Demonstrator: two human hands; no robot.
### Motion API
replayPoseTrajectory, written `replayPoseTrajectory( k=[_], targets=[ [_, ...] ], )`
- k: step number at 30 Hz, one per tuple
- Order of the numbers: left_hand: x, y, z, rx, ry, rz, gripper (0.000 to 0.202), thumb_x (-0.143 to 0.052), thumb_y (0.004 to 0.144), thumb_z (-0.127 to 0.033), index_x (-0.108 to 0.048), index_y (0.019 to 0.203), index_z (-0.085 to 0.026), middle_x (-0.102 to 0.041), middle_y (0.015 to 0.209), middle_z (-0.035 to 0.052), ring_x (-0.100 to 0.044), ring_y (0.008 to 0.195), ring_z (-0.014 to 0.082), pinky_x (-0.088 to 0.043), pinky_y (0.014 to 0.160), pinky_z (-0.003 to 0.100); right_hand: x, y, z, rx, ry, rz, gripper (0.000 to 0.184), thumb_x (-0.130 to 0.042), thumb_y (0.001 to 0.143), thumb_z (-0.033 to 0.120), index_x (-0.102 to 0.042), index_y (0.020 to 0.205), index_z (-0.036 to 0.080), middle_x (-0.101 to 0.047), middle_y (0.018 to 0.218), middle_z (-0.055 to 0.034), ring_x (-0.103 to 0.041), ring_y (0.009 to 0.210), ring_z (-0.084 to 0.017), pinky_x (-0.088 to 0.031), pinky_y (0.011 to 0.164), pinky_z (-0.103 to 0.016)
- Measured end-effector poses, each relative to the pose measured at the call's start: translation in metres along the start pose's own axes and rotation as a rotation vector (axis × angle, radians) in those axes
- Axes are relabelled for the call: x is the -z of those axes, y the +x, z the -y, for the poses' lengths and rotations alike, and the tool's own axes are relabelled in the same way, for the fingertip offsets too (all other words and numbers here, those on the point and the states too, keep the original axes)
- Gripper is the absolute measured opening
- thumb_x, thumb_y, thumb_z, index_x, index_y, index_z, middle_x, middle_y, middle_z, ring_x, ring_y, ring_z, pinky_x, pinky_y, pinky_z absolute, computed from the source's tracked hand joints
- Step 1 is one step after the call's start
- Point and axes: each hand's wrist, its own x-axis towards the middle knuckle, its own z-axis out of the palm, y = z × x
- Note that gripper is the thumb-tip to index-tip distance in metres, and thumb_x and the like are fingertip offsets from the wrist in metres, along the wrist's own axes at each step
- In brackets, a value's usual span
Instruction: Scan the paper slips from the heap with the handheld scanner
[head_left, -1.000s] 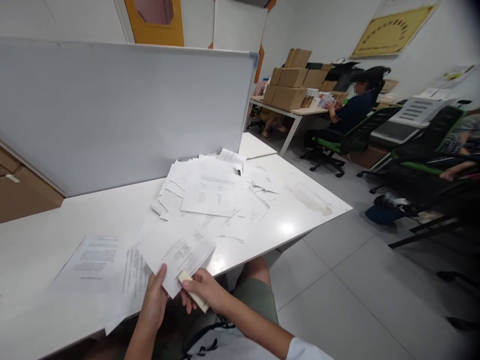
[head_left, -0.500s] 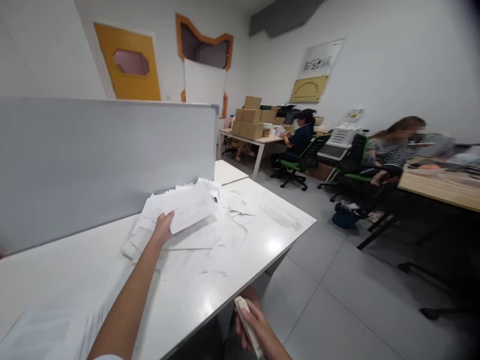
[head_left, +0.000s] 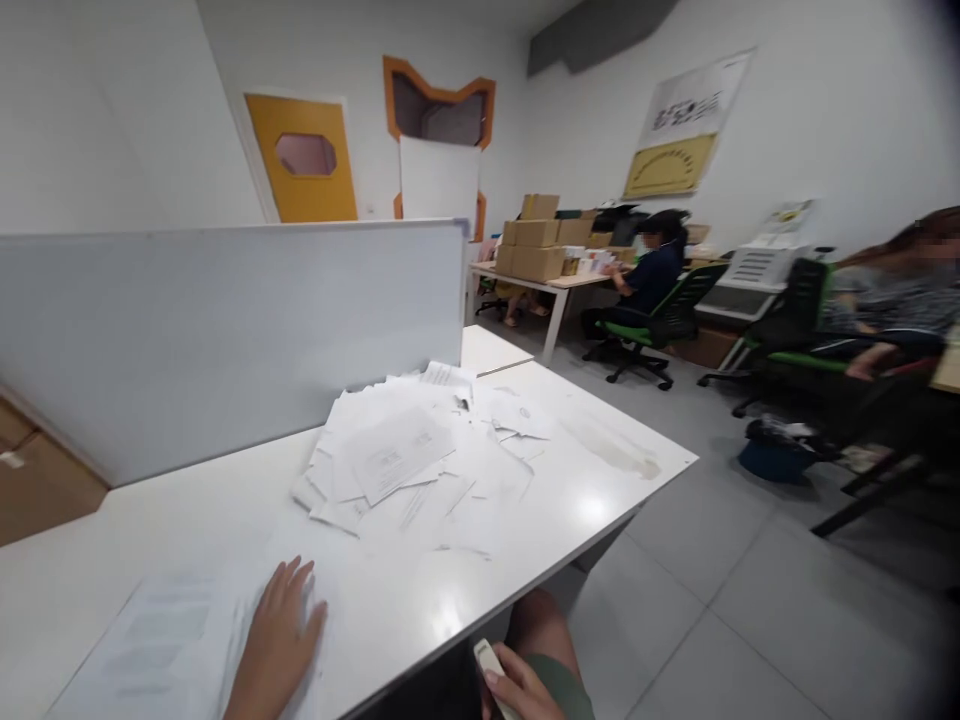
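A loose heap of white paper sheets (head_left: pixel 394 455) lies in the middle of the white desk (head_left: pixel 555 530). My left hand (head_left: pixel 277 640) rests flat, fingers apart, on a printed sheet (head_left: pixel 161 630) near the desk's front edge, well short of the heap. Below that edge, my right hand (head_left: pixel 517 685) grips a pale oblong bar (head_left: pixel 486 665) above my knee. The bar's lower end is hidden by my fingers and the picture's bottom edge.
A grey divider panel (head_left: pixel 225 340) runs along the desk's far side. Beyond it, a co-worker sits at a desk with stacked cardboard boxes (head_left: pixel 532 250). Another seated person (head_left: pixel 885 300) is at the right, with a dark blue bag (head_left: pixel 776 460) on the tiled floor.
The sheaf once held in my hands now lies on the heap. My left hand has come back to the near sheet, and my right hand has dropped below the desk edge with the bar.
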Motion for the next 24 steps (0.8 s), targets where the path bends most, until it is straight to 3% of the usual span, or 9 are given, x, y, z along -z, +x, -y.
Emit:
replayPoseTrajectory(
  k=[2,4,7,10,12,15,18,21,24],
  targets=[
    [0.01,-0.054,0.007,-0.032,0.156,0.023,0.058,-0.048,0.081,-0.052,-0.054,0.125,-0.015,-0.049,0.136,0.0154,-0.036,0.133,0.0344,-0.027,0.111,0.055,-0.021,-0.002,0.013,-0.009,-0.018,0.176,0.054,-0.065,0.064,0.069,-0.056,0.087,0.02,-0.055,0.067,-0.0004,-0.045,0.049,-0.012,-0.034,0.051,-0.027],
    [0.022,-0.088,0.002,-0.034,0.224,0.041,0.057,-0.049,0.083,-0.051,-0.053,0.126,-0.015,-0.05,0.134,0.0154,-0.041,0.13,0.0331,-0.03,0.11,0.054,-0.039,-0.006,0.032,0.022,-0.072,0.306,0.052,-0.069,0.065,0.061,-0.058,0.095,0.02,-0.056,0.073,-0.0003,-0.053,0.065,-0.017,-0.039,0.061,-0.028],
    [0.041,-0.104,-0.01,-0.013,0.217,0.044,0.049,-0.048,0.086,-0.051,-0.059,0.117,-0.015,-0.058,0.122,0.0159,-0.052,0.117,0.032,-0.041,0.101,0.05,-0.061,-0.011,0.064,0.079,-0.216,0.442,0.038,-0.071,0.07,0.041,-0.058,0.098,0.019,-0.059,0.094,-0.0025,-0.053,0.092,-0.021,-0.04,0.082,-0.031],
    [0.06,-0.102,-0.016,-0.005,0.161,0.054,0.04,-0.046,0.088,-0.05,-0.063,0.108,-0.019,-0.064,0.109,0.0131,-0.057,0.104,0.0297,-0.045,0.093,0.044,-0.077,-0.014,0.078,0.054,-0.338,0.456,0.027,-0.067,0.074,0.035,-0.055,0.09,0.017,-0.055,0.087,-0.0008,-0.05,0.085,-0.019,-0.038,0.078,-0.03],
    [0.072,-0.104,-0.015,0.016,0.153,0.055,0.038,-0.043,0.09,-0.05,-0.063,0.101,-0.02,-0.065,0.101,0.0115,-0.059,0.097,0.0283,-0.045,0.088,0.041,-0.085,-0.016,0.07,0.061,-0.322,0.415,0.027,-0.066,0.075,0.036,-0.055,0.091,0.017,-0.053,0.086,-0.0007,-0.049,0.084,-0.018,-0.037,0.077,-0.029],
    [0.086,-0.118,-0.006,0.065,0.2,0.065,0.041,-0.037,0.091,-0.051,-0.063,0.096,-0.02,-0.065,0.096,0.0111,-0.059,0.091,0.0281,-0.046,0.081,0.04,-0.096,-0.023,0.037,0.002,-0.21,0.33,0.034,-0.065,0.074,0.045,-0.052,0.091,0.018,-0.05,0.079,0.0006,-0.047,0.074,-0.016,-0.036,0.069,-0.028],
    [0.098,-0.147,0.015,0.115,0.241,0.054,0.044,-0.034,0.092,-0.049,-0.063,0.107,-0.02,-0.064,0.105,0.0114,-0.059,0.097,0.0284,-0.047,0.084,0.041,-0.1,-0.035,0.003,-0.12,-0.145,0.284,0.04,-0.062,0.072,0.055,-0.049,0.085,0.019,-0.045,0.07,0.0028,-0.044,0.062,-0.014,-0.033,0.058,-0.026],
    [0.108,-0.18,0.039,0.146,0.205,0.073,0.044,-0.03,0.093,-0.038,-0.055,0.127,-0.024,-0.058,0.126,0.0076,-0.054,0.114,0.0249,-0.046,0.095,0.04,-0.092,-0.047,-0.01,-0.105,-0.226,0.322,0.04,-0.066,0.071,0.053,-0.053,0.087,0.019,-0.052,0.078,0.0002,-0.051,0.075,-0.018,-0.039,0.066,-0.028],
    [0.12,-0.204,0.053,0.145,0.18,0.114,0.049,-0.026,0.092,-0.024,-0.047,0.136,-0.029,-0.053,0.134,0.0023,-0.049,0.123,0.0218,-0.041,0.105,0.04,-0.077,-0.051,-0.006,-0.063,-0.337,0.373,0.036,-0.067,0.072,0.049,-0.055,0.087,0.018,-0.055,0.083,-0.0011,-0.052,0.085,-0.021,-0.041,0.076,-0.03]
  ],
)
